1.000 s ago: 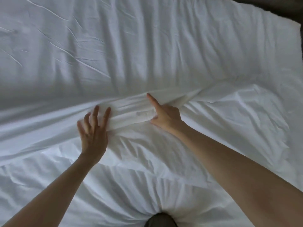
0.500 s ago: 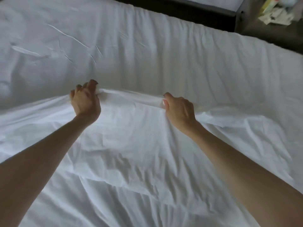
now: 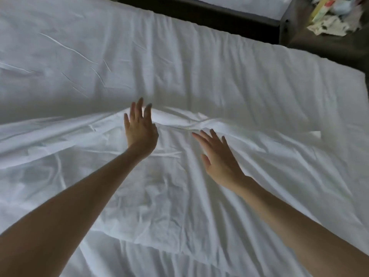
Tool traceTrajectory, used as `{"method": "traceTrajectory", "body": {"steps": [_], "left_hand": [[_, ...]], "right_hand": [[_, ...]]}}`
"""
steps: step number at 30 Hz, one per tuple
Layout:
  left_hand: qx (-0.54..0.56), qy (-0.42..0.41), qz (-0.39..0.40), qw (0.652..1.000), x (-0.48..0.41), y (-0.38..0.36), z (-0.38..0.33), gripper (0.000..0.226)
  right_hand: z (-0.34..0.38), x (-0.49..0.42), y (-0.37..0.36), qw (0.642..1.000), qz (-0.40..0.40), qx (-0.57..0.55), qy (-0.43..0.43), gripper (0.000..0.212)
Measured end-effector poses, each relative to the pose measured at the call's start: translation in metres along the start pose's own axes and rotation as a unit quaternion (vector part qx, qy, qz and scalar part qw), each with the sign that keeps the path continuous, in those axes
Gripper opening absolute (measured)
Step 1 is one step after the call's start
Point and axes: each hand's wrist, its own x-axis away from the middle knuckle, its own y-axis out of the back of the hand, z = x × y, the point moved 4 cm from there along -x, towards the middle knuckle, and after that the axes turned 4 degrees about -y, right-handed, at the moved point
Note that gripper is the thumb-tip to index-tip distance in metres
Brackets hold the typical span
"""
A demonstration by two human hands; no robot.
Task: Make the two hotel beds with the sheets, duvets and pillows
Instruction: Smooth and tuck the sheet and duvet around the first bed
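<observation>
Reaching over white sheet (image 3: 179, 206), left hand (image 3: 140, 129) fingers straight, right hand (image 3: 218, 156) fingers spread, seemingly touching, gripping nothing

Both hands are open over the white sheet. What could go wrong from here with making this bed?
1. Neither the left hand nor the right hand grips the top sheet, so its bunched edge may settle crooked.
2. The creases in its middle could stay trapped under the next layer unless they are smoothed.
</observation>
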Motion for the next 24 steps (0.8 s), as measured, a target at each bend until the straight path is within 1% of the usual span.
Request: {"method": "traceTrajectory", "body": {"steps": [2, 4, 5, 6, 7, 8, 10, 11, 13, 14, 16, 17, 18, 19, 20, 21, 22, 24], "left_hand": [[0.042, -0.024, 0.078, 0.996, 0.052, -0.032, -0.021, 0.063], [0.039, -0.026, 0.189, 0.981, 0.097, -0.069, -0.034, 0.061], [0.03, -0.022, 0.23, 0.973, 0.111, -0.087, -0.035, 0.059], [0.025, -0.02, 0.252, 0.967, 0.117, -0.1, -0.034, 0.057], [0.02, -0.022, 0.258, 0.966, 0.116, -0.109, -0.033, 0.057], [0.011, -0.027, 0.257, 0.966, 0.11, -0.116, -0.033, 0.058], [-0.003, -0.029, 0.26, 0.965, 0.089, -0.125, -0.035, 0.063], [-0.007, -0.03, 0.264, 0.964, 0.076, -0.128, -0.037, 0.064], [-0.037, -0.042, 0.272, 0.961, 0.043, -0.131, -0.039, 0.067], [-0.062, -0.045, 0.271, 0.96, 0.023, -0.129, -0.039, 0.069], [-0.088, -0.021, 0.248, 0.964, -0.023, -0.118, -0.038, 0.071], [-0.074, -0.005, 0.222, 0.972, -0.045, -0.112, -0.037, 0.069], [-0.038, 0.003, 0.187, 0.982, -0.063, -0.107, -0.036, 0.066], [0.015, 0.001, 0.159, 0.987, -0.075, -0.106, -0.037, 0.067], [0.062, -0.014, 0.156, 0.986, -0.079, -0.107, -0.041, 0.072], [0.088, -0.034, 0.177, 0.98, -0.076, -0.112, -0.047, 0.078], [0.092, -0.058, 0.195, 0.975, -0.069, -0.119, -0.054, 0.08], [0.082, -0.09, 0.187, 0.975, -0.056, -0.131, -0.062, 0.074]], "right_hand": [[-0.013, 0.033, -0.027, 0.999, 0.016, 0.038, 0.011, 0.06], [-0.035, 0.055, -0.052, 0.993, 0.061, 0.101, 0.008, 0.058], [-0.049, 0.061, -0.061, 0.986, 0.09, 0.139, 0.004, 0.057], [-0.066, 0.062, -0.065, 0.978, 0.112, 0.175, -0.004, 0.057], [-0.083, 0.059, -0.064, 0.971, 0.118, 0.206, -0.026, 0.059], [-0.103, 0.053, -0.059, 0.965, 0.12, 0.223, -0.068, 0.065], [-0.148, 0.038, -0.041, 0.952, 0.094, 0.219, -0.194, 0.073], [-0.171, 0.032, -0.03, 0.94, 0.085, 0.191, -0.27, 0.076], [-0.211, 0.03, -0.006, 0.907, 0.079, 0.095, -0.404, 0.085], [-0.227, 0.034, 0.003, 0.891, 0.078, 0.056, -0.444, 0.089], [-0.249, 0.043, 0.013, 0.874, 0.089, 0.027, -0.477, 0.093], [-0.252, 0.046, 0.016, 0.873, 0.088, 0.021, -0.479, 0.092], [-0.25, 0.046, 0.017, 0.876, 0.073, 0.019, -0.476, 0.089], [-0.244, 0.045, 0.018, 0.884, 0.043, 0.024, -0.465, 0.084], [-0.234, 0.043, 0.017, 0.895, 0.005, 0.035, -0.444, 0.078], [-0.22, 0.041, 0.015, 0.911, -0.03, 0.053, -0.407, 0.074], [-0.203, 0.039, 0.011, 0.93, -0.058, 0.078, -0.355, 0.071], [-0.167, 0.039, -0.006, 0.963, -0.081, 0.126, -0.226, 0.067]]}}
